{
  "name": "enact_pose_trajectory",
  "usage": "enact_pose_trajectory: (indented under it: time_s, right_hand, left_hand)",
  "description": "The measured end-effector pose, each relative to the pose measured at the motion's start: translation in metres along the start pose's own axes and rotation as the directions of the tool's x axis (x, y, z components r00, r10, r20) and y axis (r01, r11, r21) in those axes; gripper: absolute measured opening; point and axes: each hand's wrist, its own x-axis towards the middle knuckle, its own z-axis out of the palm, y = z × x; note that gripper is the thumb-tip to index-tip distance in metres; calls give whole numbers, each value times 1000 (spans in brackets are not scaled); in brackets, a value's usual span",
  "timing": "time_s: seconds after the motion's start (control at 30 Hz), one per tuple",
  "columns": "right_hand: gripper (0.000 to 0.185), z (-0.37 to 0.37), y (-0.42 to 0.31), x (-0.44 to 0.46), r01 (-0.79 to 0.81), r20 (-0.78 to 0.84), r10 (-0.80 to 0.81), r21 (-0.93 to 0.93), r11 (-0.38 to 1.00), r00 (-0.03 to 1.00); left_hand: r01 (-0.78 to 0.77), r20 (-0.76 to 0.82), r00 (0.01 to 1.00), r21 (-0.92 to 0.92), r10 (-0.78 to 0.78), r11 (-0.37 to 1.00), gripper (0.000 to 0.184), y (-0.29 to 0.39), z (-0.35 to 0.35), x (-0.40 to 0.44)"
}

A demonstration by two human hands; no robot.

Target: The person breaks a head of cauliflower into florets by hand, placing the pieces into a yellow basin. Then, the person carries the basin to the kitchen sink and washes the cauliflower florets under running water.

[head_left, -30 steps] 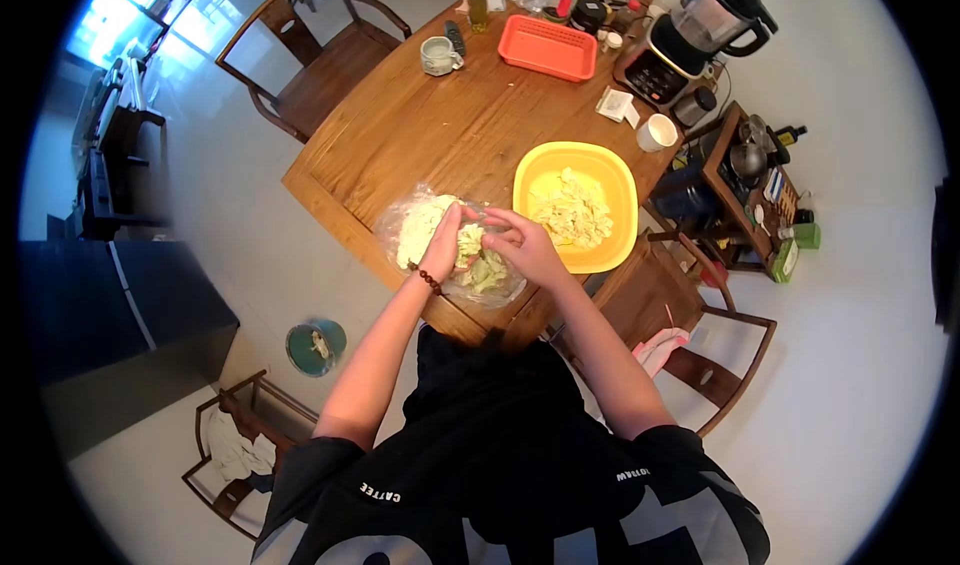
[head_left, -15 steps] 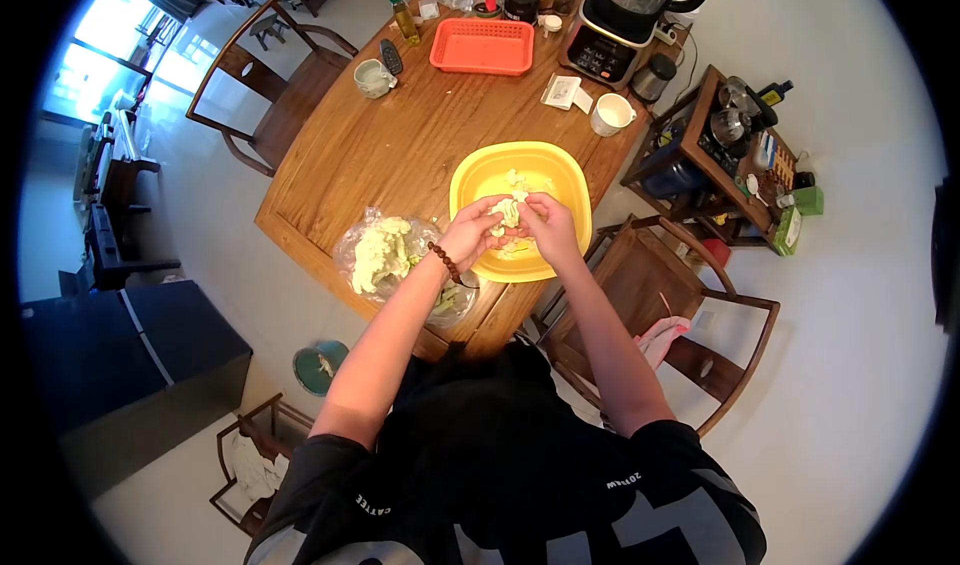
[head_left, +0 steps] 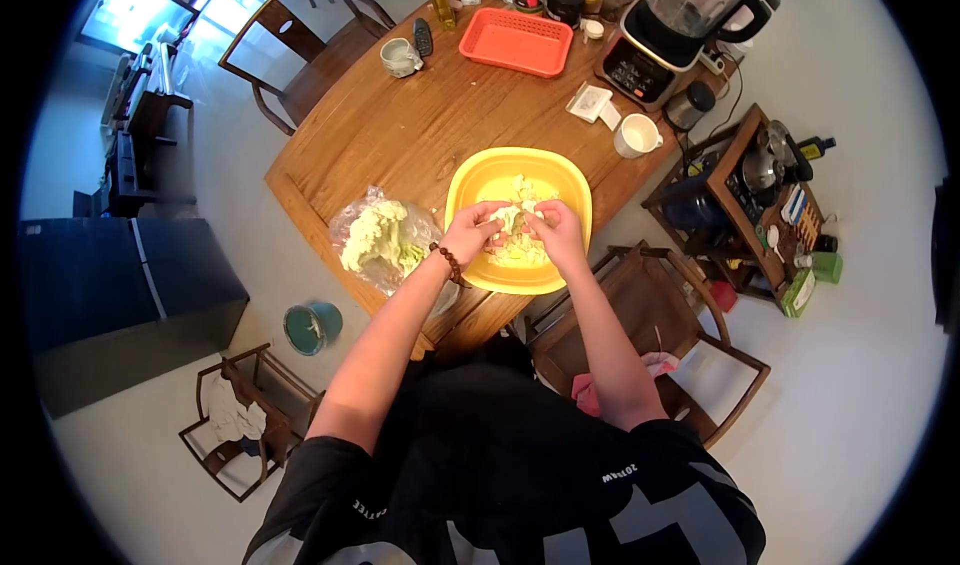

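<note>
Over the yellow basin (head_left: 573, 190), my left hand (head_left: 470, 233) and my right hand (head_left: 562, 233) hold a cauliflower piece (head_left: 512, 222) between their fingertips. A bracelet of dark beads circles my left wrist. Below the hands, pale cauliflower bits (head_left: 520, 254) lie in the basin. To the left, a larger cauliflower head (head_left: 376, 233) rests on a clear plastic bag (head_left: 420, 227), beside my left forearm.
The wooden table (head_left: 350, 135) bears a red basket (head_left: 515, 42), a grey mug (head_left: 401, 58), a white cup (head_left: 636, 137), an oil bottle (head_left: 440, 1) and a blender (head_left: 660, 45). A green bin (head_left: 312, 328) stands on the floor at left.
Both hands have moved from the cauliflower on the bag to above the yellow basin, now with a small piece between them. Since half a second ago they have stayed over the basin. The view has shifted.
</note>
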Motion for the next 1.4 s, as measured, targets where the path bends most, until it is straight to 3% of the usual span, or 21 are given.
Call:
enact_pose_trajectory:
  time_s: [0.07,0.1,0.17,0.23,0.3,0.47,0.57,0.63,0.77,0.8,0.87,0.9,0.97,1.0,1.07,1.1,1.17,1.3,1.37,1.4]
  right_hand:
    - [41,2,-6,-4,70,21,-73,97,993,997]
    - [41,8,-29,-12,22,0,-23,179,984,1000]
    - [41,15,-31,-10,40,68,-50,149,988,996]
    - [37,12,-28,-6,32,189,-48,85,996,981]
    - [35,12,-26,-5,61,172,-72,72,996,982]
    - [31,20,-16,-2,54,117,-60,55,997,991]
    - [25,24,-17,-3,-68,81,54,188,980,995]
    - [25,26,-9,0,-168,96,140,451,877,985]
    - [28,27,-5,0,-184,99,156,480,858,983]
    - [26,27,-2,2,-174,10,200,537,825,980]
    - [25,24,3,4,-156,-81,250,591,792,965]
    - [23,20,3,6,-167,-101,256,525,835,962]
    - [26,8,12,11,-178,-44,204,330,927,978]
    - [26,7,11,11,-179,-44,204,329,927,978]
    - [32,6,8,10,-130,25,128,85,988,991]
    - [32,3,9,11,-128,20,127,84,988,992]
    - [35,-1,9,13,-24,115,45,-178,984,992]
    - [47,5,12,7,-76,86,74,20,997,994]
    - [45,5,9,5,86,132,-57,-225,971,990]
    - [45,6,5,3,141,152,-99,-302,943,983]
  left_hand:
    - [2,-12,1000,19,-2,1000,35,1,0,3]
    - [-44,-8,999,111,45,993,35,1,3,4]
    - [-119,37,993,216,114,969,35,-3,2,10]
    - [-136,40,991,195,130,971,34,0,10,10]
    - [-152,43,988,173,146,973,34,1,14,12]
    - [-76,-29,997,22,77,997,33,-13,13,16]
    - [-3,-28,1000,-36,2,999,32,-20,8,22]
    - [23,-69,997,-63,-28,998,32,-14,14,17]
    - [36,-92,995,-97,-45,995,31,-21,12,20]
    - [36,-91,995,-99,-45,994,31,-21,13,20]
    - [-23,-156,987,-381,-40,924,31,-21,16,19]
    - [-20,-151,988,-381,-40,925,31,-24,14,19]
    - [-4,-171,985,-127,-18,992,31,-30,9,19]
    - [-3,-171,985,-128,-19,992,31,-32,7,20]
    - [-38,-159,986,14,40,999,34,-35,3,21]
    - [-39,-154,987,13,41,999,34,-36,4,22]
    - [-69,-166,981,172,98,983,28,-38,3,23]
    - [-77,-178,978,190,111,979,34,-51,-4,36]
    - [-283,-60,901,669,430,687,28,-95,-30,67]
    - [-284,-58,901,670,429,686,28,-81,-23,58]
